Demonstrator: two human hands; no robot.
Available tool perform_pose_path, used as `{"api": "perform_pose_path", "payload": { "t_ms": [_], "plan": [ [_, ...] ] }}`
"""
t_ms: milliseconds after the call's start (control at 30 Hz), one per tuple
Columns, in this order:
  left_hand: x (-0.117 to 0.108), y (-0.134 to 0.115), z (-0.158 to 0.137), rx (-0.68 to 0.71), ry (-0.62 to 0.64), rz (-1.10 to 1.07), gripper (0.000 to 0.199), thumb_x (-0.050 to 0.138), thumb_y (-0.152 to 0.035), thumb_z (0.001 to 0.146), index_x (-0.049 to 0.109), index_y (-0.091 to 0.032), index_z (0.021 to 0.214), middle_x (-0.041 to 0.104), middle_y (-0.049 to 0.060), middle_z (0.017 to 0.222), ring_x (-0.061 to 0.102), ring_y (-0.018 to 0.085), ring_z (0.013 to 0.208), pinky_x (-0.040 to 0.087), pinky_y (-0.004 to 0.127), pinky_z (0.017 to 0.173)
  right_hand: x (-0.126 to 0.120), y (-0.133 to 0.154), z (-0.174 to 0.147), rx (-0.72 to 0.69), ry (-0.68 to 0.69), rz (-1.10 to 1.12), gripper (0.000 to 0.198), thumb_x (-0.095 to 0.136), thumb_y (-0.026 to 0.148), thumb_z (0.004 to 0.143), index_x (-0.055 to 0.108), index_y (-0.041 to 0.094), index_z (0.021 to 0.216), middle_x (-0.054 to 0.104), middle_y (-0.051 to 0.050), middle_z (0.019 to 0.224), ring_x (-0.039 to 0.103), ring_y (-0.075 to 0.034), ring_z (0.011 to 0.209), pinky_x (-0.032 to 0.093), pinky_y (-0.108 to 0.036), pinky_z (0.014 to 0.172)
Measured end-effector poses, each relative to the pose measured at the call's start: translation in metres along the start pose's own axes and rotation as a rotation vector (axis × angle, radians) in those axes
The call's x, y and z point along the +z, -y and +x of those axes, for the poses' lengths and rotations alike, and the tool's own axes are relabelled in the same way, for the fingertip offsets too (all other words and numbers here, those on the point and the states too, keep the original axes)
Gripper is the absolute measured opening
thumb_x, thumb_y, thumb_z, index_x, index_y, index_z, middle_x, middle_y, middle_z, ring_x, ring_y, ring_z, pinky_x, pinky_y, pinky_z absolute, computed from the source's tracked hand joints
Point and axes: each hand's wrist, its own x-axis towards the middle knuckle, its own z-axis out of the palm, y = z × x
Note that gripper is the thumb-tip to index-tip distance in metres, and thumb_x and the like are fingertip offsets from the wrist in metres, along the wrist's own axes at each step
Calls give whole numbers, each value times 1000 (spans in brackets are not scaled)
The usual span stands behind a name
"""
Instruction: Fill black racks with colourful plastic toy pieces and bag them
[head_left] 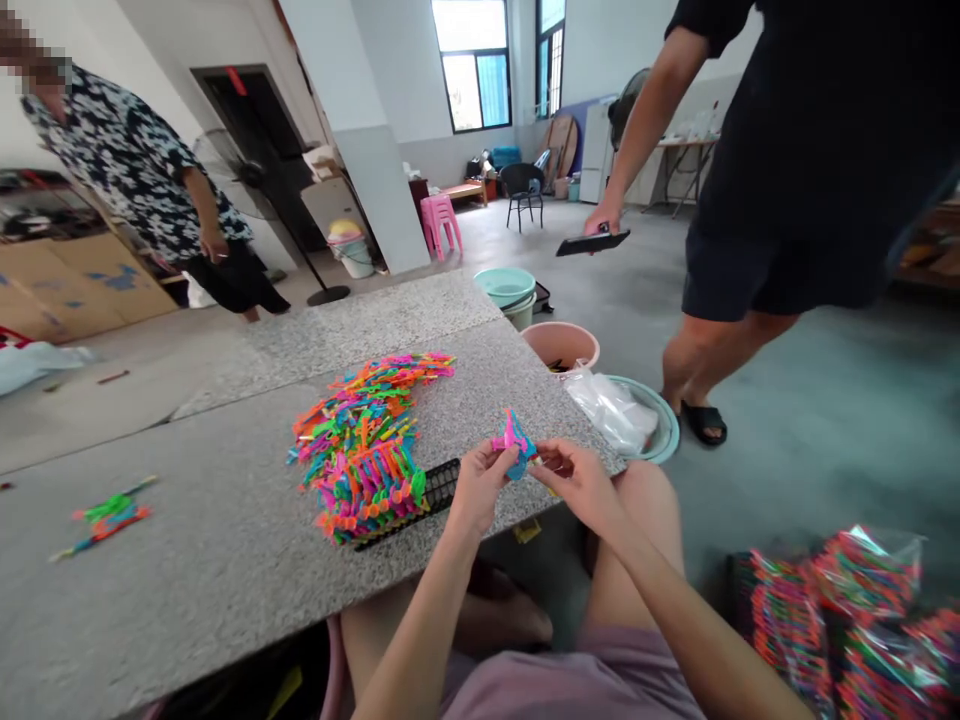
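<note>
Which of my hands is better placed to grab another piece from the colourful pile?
Probably the left hand: it sits closer to the pile of colourful plastic pieces on the table. The right hand is farther away, though both pinch the pink and blue piece.

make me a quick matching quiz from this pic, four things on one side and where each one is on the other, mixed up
Things:
1. pink and blue plastic piece
2. pile of bright plastic pieces
3. pink bucket
4. dark flat object

Places:
A. on the floor just past the table's far edge
B. in the hand of a person standing at right
C. between the left hand and right hand, above the table edge
D. on the table top, partly over a black rack

Pairs: 1-C, 2-D, 3-A, 4-B
</note>
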Motion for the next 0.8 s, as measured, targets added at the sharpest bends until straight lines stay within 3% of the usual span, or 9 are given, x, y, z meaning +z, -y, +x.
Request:
{"api": "perform_pose_path", "payload": {
  "t_ms": [333, 800],
  "plan": [
    [0, 2, -2, -51, 18, -11, 37, 83, -43, 65, 72, -13, 83, 71, 5, 77, 61, 13, 68, 45, 23, 68, 3, -14, -3, 143, 11, 234, 35, 72, 42, 74, 69, 15, 96, 71, -6, 86, 63, -17, 72, 50, -29, 66],
    [-9, 9, -1, -157, -85, -155, 39, 87, -35, 61, 66, -16, 88, 66, 0, 77, 58, 9, 67, 42, 20, 67, 10, -10, -2, 105, -103, 25, 22, 65, 36, 79, 68, 17, 88, 69, -5, 79, 60, -16, 65, 48, -26, 59]
  ]
}}
